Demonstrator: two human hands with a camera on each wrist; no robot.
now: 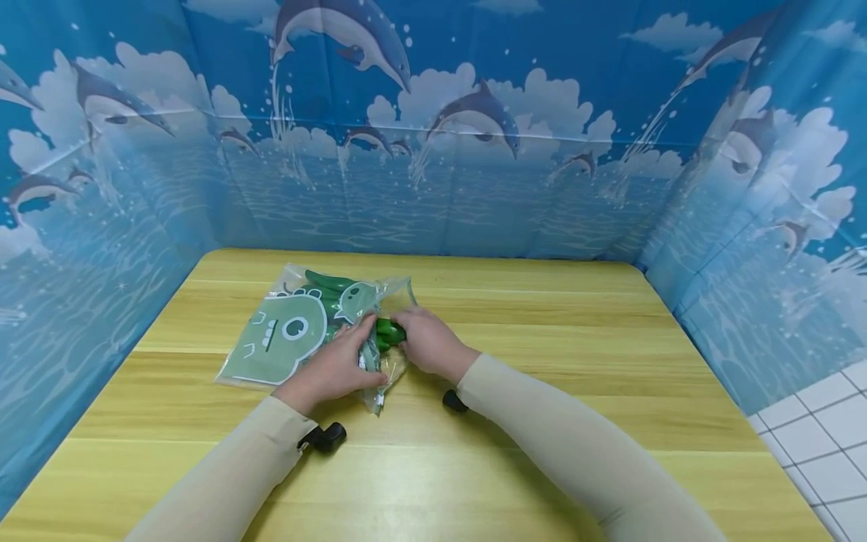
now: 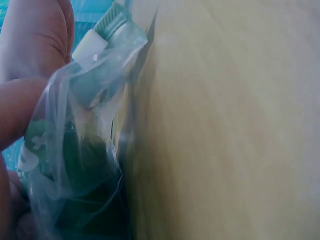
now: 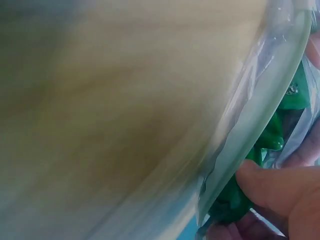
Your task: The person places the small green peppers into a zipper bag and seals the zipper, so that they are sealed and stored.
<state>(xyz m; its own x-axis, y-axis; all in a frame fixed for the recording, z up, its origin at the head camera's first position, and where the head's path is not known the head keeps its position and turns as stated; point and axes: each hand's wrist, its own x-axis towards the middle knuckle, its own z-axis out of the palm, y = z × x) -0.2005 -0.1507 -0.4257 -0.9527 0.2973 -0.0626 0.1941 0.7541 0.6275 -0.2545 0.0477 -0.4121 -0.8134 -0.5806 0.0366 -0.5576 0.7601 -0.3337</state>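
Observation:
A clear zip bag (image 1: 247, 361) printed with a pale green one-eyed monster lies on the table, with its mouth toward the right. My left hand (image 1: 336, 367) holds the bag near the mouth, thumb and fingers spread across it. In the left wrist view, the bag's clear plastic (image 2: 75, 95) bunches beside the fingers, near a ribbed zip end. My right hand (image 1: 433, 342) grips a glossy dark green object (image 1: 388, 333) at the bag's mouth. The right wrist view shows the thumb on this lobed green object (image 3: 231, 202), behind the pale zip strip (image 3: 260, 135). Its kind is unclear.
Inside the bag, a long green piece (image 1: 328, 281) shows along the far edge. The wooden table (image 1: 576, 339) extends right and toward me. A dolphin-print curtain (image 1: 440, 188) stands along the back and both sides. Black wrist mounts (image 1: 330, 437) hang under both sleeves.

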